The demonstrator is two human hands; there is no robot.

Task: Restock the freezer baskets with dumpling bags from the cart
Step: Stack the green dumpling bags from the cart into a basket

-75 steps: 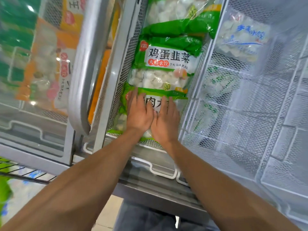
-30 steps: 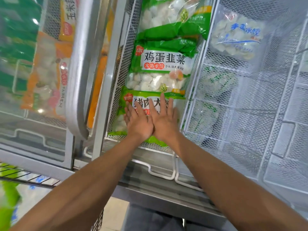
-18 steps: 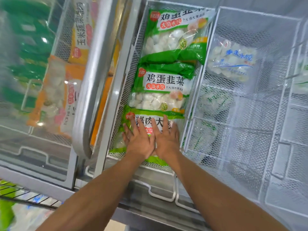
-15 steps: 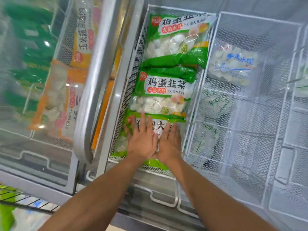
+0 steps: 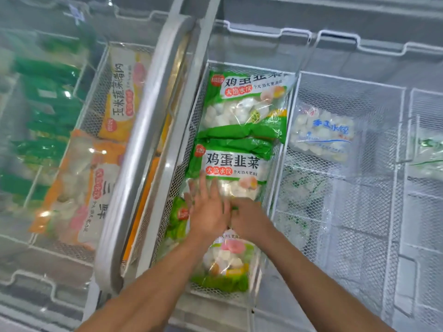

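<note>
Three green dumpling bags lie in a row in a white wire basket point(image 5: 182, 149) of the open freezer. The far bag point(image 5: 247, 104) and the middle bag point(image 5: 233, 161) overlap. The near bag point(image 5: 225, 262) lies at the basket's front end. My left hand point(image 5: 207, 212) rests flat with fingers spread across the seam between the middle and near bags. Beside it, my right hand point(image 5: 250, 218) lies on the near bag's top edge; its fingers are bent and partly hidden behind my left hand.
The basket to the right point(image 5: 405, 130) holds one clear bag of white dumplings point(image 5: 323, 135) at its far end; more bags show below its mesh. A slid-aside glass lid with a grey handle point(image 5: 143, 144) covers orange point(image 5: 81, 188) and yellow point(image 5: 122, 92) bags on the left.
The view has tilted, so the whole basket shows now. Both hands have slid from the near bag's middle toward its top edge, and my left hand reaches onto the middle bag.
</note>
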